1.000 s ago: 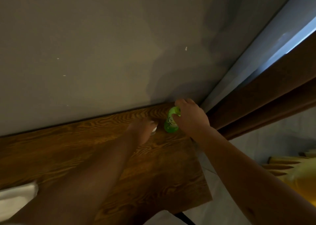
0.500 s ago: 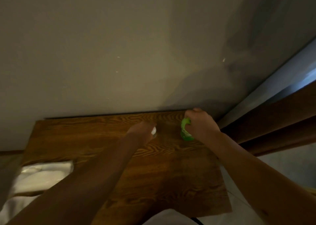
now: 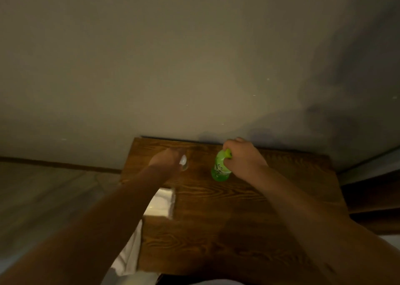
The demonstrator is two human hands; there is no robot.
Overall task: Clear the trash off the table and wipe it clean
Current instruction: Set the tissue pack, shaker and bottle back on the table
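2 bare forearms reach out from the bottom of the head view across a dark wood-grain desk point(image 3: 227, 230) set against a plain wall point(image 3: 173, 57). Nearest on the left, white cloth point(image 3: 129, 254) hangs off the desk's edge, and a folded white piece point(image 3: 161, 204), probably a tissue or napkin, lies on the wood just beyond it, partly under the left forearm.

Farther back, the left hand point(image 3: 167, 160) is curled over something small and pale point(image 3: 183, 161) near the rear of the desk; its fingers look closed on it, though in this dim, soft picture the object could be a cap, a cup or a wad of paper. Just to the right and well apart from it, the right hand point(image 3: 243, 159) has its fingers wrapped tight around the neck of a green plastic bottle point(image 3: 219, 169), which stands tilted with its base at or just above the wood, close to the wall.

The step in hand appears to be the clearing of trash, both hands taking 1 item each; wiping has not begun. The next move calls for lifting both pieces clear of the desk and carrying them to a bin, none of which shows here, then coming back for the white piece and a cloth.
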